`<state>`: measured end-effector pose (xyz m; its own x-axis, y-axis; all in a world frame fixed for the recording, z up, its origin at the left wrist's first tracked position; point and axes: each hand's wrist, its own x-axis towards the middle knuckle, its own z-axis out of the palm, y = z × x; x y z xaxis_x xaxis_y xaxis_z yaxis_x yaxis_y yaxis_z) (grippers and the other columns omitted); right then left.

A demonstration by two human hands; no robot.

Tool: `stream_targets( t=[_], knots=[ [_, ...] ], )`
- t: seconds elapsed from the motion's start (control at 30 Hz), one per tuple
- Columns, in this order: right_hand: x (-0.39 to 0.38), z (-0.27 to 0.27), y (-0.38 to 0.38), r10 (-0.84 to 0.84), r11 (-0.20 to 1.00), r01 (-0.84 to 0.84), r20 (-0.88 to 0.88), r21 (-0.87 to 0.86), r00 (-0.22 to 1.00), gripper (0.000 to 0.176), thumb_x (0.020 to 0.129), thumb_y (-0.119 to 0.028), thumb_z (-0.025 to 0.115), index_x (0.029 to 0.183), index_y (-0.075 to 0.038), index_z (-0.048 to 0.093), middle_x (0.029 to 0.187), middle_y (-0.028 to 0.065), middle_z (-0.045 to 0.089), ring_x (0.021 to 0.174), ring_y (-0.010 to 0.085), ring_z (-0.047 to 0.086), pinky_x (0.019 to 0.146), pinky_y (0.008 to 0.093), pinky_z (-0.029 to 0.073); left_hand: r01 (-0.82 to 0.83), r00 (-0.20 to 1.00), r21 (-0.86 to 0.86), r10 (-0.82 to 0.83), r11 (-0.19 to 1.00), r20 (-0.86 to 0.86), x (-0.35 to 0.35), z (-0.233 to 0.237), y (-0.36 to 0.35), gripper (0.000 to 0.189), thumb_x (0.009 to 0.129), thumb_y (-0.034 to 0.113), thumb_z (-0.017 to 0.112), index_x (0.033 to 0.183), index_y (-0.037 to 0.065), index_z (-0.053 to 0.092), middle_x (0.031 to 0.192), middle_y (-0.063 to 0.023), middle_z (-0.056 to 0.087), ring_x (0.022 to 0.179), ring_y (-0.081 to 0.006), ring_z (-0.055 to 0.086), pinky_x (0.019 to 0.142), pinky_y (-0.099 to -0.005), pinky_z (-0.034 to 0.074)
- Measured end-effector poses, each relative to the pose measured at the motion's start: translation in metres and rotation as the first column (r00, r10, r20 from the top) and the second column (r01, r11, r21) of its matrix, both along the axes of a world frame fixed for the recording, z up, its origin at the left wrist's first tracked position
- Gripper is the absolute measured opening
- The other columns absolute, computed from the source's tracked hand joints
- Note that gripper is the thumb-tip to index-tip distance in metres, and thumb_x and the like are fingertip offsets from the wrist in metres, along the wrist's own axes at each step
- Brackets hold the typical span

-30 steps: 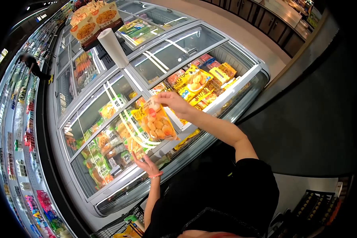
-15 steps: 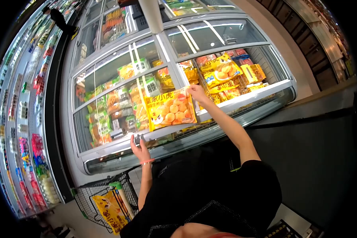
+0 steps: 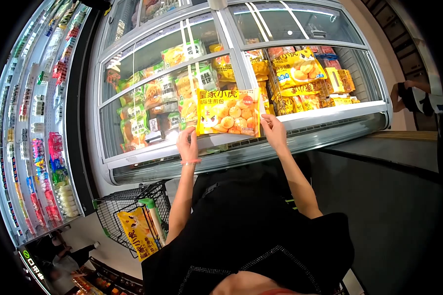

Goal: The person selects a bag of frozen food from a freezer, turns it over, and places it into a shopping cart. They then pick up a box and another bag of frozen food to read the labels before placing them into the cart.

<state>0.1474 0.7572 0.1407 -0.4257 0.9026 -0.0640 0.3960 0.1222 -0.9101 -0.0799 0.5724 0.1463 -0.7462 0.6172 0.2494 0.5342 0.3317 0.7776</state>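
A yellow bag of frozen pan-fried buns (image 3: 230,112) stands face up toward me over the front edge of the chest freezer (image 3: 152,153). My left hand (image 3: 187,143) is closed at its lower left corner, fingertips partly hidden. On the other side, my right hand (image 3: 274,132) pinches the bag's lower right edge. Behind the bag, a sliding glass lid (image 3: 157,110) covers green and white food bags. To the right lies an open section with yellow bags (image 3: 299,71) piled inside.
A black wire shopping cart (image 3: 128,199) with a yellow bag (image 3: 138,231) stands below left. Refrigerated shelves (image 3: 34,118) line the left side. Other people (image 3: 416,101) are at the far right and lower left (image 3: 66,268).
My right hand has moved from the bag's top right corner down to its lower right side. My left hand has come up to the bag's lower left corner. The view has shifted.
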Motion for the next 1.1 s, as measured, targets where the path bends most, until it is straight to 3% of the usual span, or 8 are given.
stream_targets(
  t=[0.3,0.6,1.1],
  knots=[
    [0.002,0.003,-0.010,-0.054,0.987,0.038,0.100,0.157,0.994,0.018,0.080,-0.015,0.058,0.092,-0.002,0.062,0.077,0.0130,0.064,0.067,0.0260,0.062,0.061,0.0335,0.048,0.035,0.994,-0.052,-0.040,0.998,-0.101,-0.015,0.011,0.021,0.009,0.078,0.010,0.059,0.085,0.005,0.062,0.085,-0.0109,0.062,0.084,-0.0281,0.056,0.078,-0.0363,0.043],
    [-0.003,0.010,-0.006,-0.012,0.990,-0.014,0.181,0.139,0.983,0.018,0.081,-0.018,0.058,0.091,-0.004,0.062,0.078,0.0127,0.064,0.070,0.0271,0.063,0.062,0.0346,0.048,0.014,0.987,-0.123,-0.034,0.992,-0.157,-0.036,-0.007,0.036,0.010,0.074,0.017,0.065,0.080,0.009,0.064,0.088,-0.0051,0.064,0.089,-0.0255,0.056,0.080,-0.0356,0.041],
    [-0.015,-0.001,-0.004,-0.047,0.993,0.018,0.240,0.121,0.970,0.017,0.080,-0.022,0.060,0.083,-0.005,0.060,0.075,0.0129,0.064,0.070,0.0296,0.062,0.061,0.0373,0.047,0.018,0.989,-0.147,-0.039,0.989,-0.140,-0.040,-0.009,0.042,0.006,0.072,0.016,0.064,0.072,0.010,0.062,0.090,-0.0040,0.062,0.091,-0.0254,0.052,0.083,-0.0378,0.036]
  ],
)
